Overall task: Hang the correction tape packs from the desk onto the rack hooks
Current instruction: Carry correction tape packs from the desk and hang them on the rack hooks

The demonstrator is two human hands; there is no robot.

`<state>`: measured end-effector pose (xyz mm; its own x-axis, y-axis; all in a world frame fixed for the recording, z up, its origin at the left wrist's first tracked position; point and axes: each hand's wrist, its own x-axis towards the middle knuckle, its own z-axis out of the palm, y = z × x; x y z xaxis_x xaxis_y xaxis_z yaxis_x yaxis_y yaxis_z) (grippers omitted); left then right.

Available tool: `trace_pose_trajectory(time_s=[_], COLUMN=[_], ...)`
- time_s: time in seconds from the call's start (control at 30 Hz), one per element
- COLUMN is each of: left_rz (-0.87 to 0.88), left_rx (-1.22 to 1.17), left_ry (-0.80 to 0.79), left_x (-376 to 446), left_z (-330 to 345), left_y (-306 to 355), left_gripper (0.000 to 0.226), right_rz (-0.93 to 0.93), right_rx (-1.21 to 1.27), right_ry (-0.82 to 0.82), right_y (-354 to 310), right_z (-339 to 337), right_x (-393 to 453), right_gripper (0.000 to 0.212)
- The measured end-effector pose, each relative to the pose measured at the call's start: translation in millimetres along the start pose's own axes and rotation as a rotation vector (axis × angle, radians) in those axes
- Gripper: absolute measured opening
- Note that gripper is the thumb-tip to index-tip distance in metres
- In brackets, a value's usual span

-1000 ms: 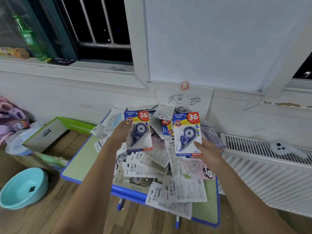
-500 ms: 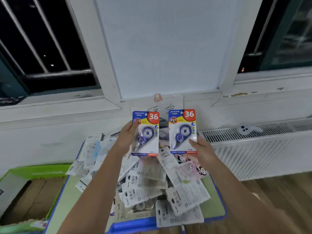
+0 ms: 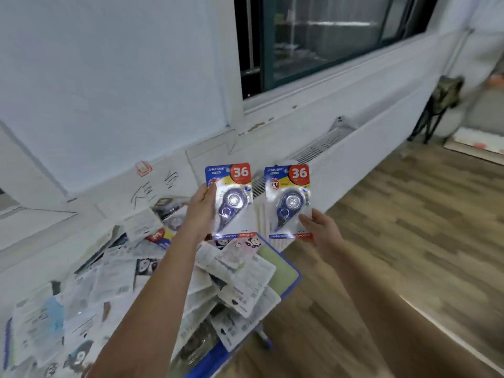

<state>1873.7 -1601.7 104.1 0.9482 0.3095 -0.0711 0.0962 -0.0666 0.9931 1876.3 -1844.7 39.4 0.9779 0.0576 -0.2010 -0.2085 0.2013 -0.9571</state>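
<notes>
1. Left hand (image 3: 200, 211): raised above the table, thumb across the front of the left pack, fingers behind its left edge; grips it upright.
2. Left pack (image 3: 231, 203): correction tape card, blue and yellow, red "36" badge at the top right, purple dispenser under a clear blister. Held in the air, face to the camera.
3. Right hand (image 3: 321, 230): holds the right pack by its lower right corner, thumb on the front, fingers behind.
4. Right pack (image 3: 289, 200): same design, blue dispenser, upright, just beside the left pack, apart from it.
5. Table (image 3: 283, 271): green top with blue rim, lower left of both hands.
6. Loose packs (image 3: 152, 285): many, piled overlapping on the table, mostly white backs up; some with panda print.
7. Radiator (image 3: 341, 165): white, along the wall behind the held packs.
8. Floor (image 3: 409, 241): wood planks, at right.
</notes>
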Motion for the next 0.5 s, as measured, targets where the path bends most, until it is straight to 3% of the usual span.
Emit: trace_pose_trajectory(time_s=[0.27,0.5], left_rz=[0.029,0.029], left_rx=[0.026,-0.053], left_ry=[-0.370,-0.751], left_x=[-26.2,-127.0], left_z=[152.6,315.5], left_y=[5.9,24.5], left_gripper=[0.019,0.015], right_rz=[-0.085,-0.181], right_rx=[0.086,0.141], right_ry=[0.331,0.652], right_y=[-14.3,-27.2], right_z=[-140.9,-274.4], right_x=[-80.1,-198.2], right_gripper=[0.018,0.018])
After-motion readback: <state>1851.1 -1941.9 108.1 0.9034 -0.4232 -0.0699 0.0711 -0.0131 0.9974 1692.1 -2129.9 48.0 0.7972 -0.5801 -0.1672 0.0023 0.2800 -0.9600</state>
